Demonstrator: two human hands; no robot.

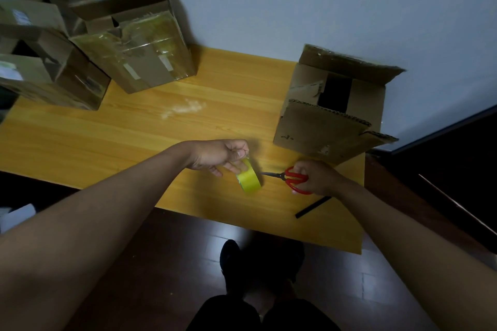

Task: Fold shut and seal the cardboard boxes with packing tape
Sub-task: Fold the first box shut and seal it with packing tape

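My right hand (314, 179) is closed through the red loops of the scissors (291, 178), blades pointing left toward the tape, so I can snip as soon as a length is free. Just beyond the blade tips, my left hand (223, 157) curls over the yellow-green roll of packing tape (249, 179), which stands on edge on the wooden table (134, 137). The thumb and forefinger pinch at the top of the roll — I judge I am lifting the loose end, though the strip itself is too thin to make out. Holding the roll upright lets it turn as I pull. A black strip (313, 207) lies on the table near my right wrist; I cannot tell what it is.

Further back on the right stands an open cardboard box (330, 118), two inner flaps folded in with a dark gap between them, the near outer flap lying low and the far one raised against the wall. It looks like the next one to close, which is why I work beside it.

A crumpled scrap of clear tape (185, 108) sits mid-table. At the far left, other boxes (142, 54) are crowded together, blurred — shiny with tape on their sides, yet some top flaps stand up, so I judge they are not all sealed.
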